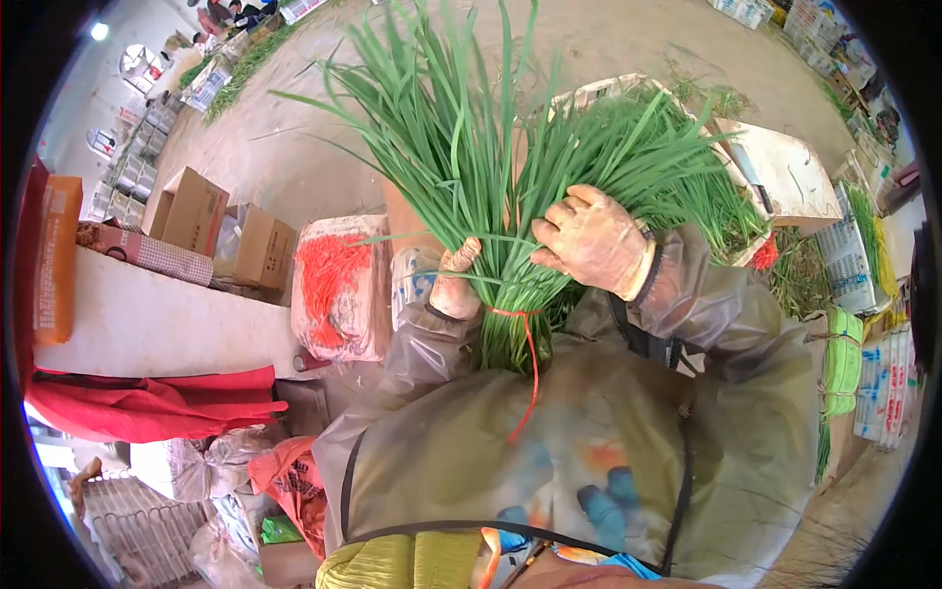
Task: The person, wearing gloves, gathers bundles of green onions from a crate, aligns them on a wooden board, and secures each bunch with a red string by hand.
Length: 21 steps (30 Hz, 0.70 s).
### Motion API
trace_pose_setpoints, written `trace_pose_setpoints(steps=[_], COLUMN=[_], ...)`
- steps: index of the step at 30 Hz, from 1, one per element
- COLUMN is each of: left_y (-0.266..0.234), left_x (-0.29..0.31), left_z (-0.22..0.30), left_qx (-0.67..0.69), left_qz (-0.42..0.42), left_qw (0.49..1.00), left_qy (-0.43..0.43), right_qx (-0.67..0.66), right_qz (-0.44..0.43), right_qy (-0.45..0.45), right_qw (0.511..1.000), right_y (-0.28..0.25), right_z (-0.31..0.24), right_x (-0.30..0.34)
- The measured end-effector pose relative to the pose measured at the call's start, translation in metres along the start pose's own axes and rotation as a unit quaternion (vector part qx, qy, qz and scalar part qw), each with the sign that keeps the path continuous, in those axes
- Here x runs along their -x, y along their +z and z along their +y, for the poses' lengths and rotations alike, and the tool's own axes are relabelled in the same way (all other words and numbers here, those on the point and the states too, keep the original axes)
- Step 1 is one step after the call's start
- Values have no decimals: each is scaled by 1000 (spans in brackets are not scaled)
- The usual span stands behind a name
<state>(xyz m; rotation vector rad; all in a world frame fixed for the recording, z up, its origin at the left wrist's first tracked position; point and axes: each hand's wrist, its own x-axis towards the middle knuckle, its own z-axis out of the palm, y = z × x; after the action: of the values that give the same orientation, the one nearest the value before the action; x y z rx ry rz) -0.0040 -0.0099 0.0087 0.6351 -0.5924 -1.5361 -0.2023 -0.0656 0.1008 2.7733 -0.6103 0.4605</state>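
A bunch of long green garlic chives (510,285) stands upright against my apron (510,442), its leaves fanned out at the top. A red tie (530,344) circles it near the base, with one end hanging down. My left hand (456,282), in a soiled glove, grips the bunch from its left side above the tie; most of its fingers are hidden behind the leaves. On the right, my gloved right hand (597,240) has its fingers curled over the leaves, pressing against them.
A pale crate (731,162) heaped with loose chives stands at the right. To the left, a pile of red ties (329,280) lies on a wrapped block, near open cardboard boxes (186,216) and a red cloth (157,402). People sit at the far upper left.
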Motion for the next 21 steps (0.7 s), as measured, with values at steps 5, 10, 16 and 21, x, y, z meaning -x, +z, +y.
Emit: trace_pose_setpoints(steps=[5,10,16,21], left_y=[12,13,-14,-34], left_x=[1,-7,-23,-56], left_z=[5,1,19,-13], left_qx=[42,56,61,-133], left_qz=[-19,-1,48,69], left_qw=[999,998,994,971], left_qy=[-24,-29,75,186], right_qx=[-32,-76,-466,-639], right_qz=[133,125,118,-119], right_qy=[35,61,196,274], right_qw=[990,987,855,708], right_y=[17,16,-1,83], right_z=[-2,9,-9,-18], right_x=[14,13,30,17])
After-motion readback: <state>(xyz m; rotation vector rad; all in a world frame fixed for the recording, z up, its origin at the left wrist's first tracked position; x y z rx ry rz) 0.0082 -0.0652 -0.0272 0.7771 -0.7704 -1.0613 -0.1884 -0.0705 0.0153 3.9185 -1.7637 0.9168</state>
